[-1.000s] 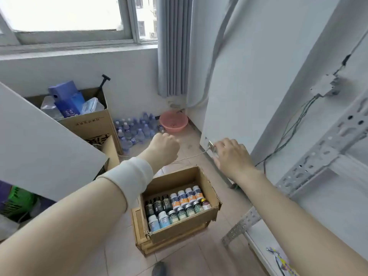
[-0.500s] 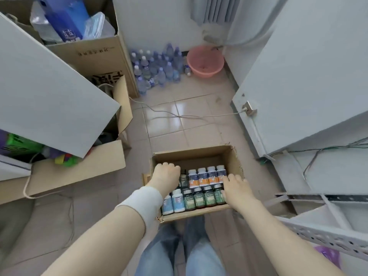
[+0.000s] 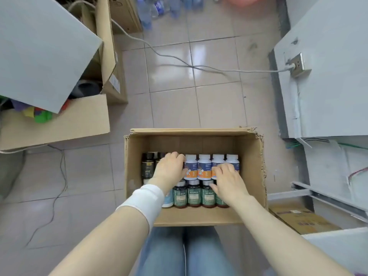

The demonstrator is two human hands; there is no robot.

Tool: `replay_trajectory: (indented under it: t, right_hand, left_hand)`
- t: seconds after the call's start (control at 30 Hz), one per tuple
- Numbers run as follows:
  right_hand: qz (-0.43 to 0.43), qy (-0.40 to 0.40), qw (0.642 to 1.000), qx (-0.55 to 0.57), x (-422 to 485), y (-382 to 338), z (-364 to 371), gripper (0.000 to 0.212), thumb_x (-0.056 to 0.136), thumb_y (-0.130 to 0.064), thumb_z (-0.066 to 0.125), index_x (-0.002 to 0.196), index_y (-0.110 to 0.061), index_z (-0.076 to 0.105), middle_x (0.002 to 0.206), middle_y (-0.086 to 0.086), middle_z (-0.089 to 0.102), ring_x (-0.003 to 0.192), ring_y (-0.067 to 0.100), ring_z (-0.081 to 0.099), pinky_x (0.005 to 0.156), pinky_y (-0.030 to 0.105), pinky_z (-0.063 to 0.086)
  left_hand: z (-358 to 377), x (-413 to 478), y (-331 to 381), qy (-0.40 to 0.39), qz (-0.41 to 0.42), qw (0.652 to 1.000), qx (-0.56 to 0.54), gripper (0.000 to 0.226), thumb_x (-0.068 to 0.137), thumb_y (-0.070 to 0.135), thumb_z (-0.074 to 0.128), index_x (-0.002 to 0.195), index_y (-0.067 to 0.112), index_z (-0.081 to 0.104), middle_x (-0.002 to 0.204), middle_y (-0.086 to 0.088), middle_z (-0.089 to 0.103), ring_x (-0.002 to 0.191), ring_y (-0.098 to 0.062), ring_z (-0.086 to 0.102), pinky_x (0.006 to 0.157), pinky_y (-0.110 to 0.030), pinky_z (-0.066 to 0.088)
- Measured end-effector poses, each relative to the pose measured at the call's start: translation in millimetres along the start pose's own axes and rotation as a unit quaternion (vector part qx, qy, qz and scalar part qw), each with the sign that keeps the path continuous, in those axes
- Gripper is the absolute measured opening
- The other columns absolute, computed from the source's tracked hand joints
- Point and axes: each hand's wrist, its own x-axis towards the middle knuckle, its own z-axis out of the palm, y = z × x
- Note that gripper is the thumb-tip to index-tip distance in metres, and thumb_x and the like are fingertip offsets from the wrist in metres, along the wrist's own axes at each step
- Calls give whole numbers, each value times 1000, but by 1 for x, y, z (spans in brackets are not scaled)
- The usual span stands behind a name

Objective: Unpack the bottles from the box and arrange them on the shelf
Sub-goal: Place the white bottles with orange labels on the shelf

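An open cardboard box (image 3: pixel 191 131) stands on the floor in front of my knees. Its back row holds white-capped bottles with blue and orange labels (image 3: pixel 204 168). Green bottles (image 3: pixel 194 194) fill the front row, and dark bottles (image 3: pixel 147 166) stand at the left. My left hand (image 3: pixel 169 173) lies over the dark bottles, fingers bent over their tops and thumb against the leftmost white-capped bottle. My right hand (image 3: pixel 229 181) rests on the right-hand bottles with fingers spread. The metal shelf (image 3: pixel 328 198) is at the right.
A grey cable (image 3: pixel 179 60) crosses the tiled floor to a socket (image 3: pixel 297 64) on the right-hand panel. Large cardboard boxes (image 3: pixel 59 124) under a grey board (image 3: pixel 39 52) fill the left. A flat carton (image 3: pixel 298 218) lies under the shelf. Water bottles (image 3: pixel 159 6) stand far back.
My view has tipped down from the wall to the box. Both hands came down from near the socket into the box and now rest on the bottles.
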Motion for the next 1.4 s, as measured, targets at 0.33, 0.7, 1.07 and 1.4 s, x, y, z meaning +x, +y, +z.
replay_trajectory:
  t: [0.33,0.7,1.07,1.4]
  right_hand:
    - [-15,-19,999,25,89,20,23,71,83,-52,57,137,-12,36,134,11,46,127,30,34,101,36,30]
    - [21,3,974,225,95,24,20,70,62,-37,82,123,-19,54,118,5,61,117,28,35,88,33,34]
    - [67,51,761,643,21,23,7,62,68,6,76,115,-25,50,107,-3,57,94,15,59,77,23,53]
    - [104,119,453,877,-115,-32,-2,21,88,-1,49,104,-11,58,75,-1,72,67,12,67,53,21,54]
  left_hand:
    - [26,86,-2,-91,53,991,76,47,95,41,46,135,17,42,138,-9,48,130,-29,37,106,-38,27]
    - [28,86,-18,-47,41,991,-121,41,86,43,61,121,22,57,124,-2,60,121,-25,40,99,-32,32]
    - [1,30,-21,111,5,915,-388,32,83,30,68,112,18,61,114,0,60,101,-13,56,87,-25,45]
    - [-44,-75,4,95,48,827,-552,19,93,38,53,100,20,52,88,7,58,82,-13,54,79,-35,48]
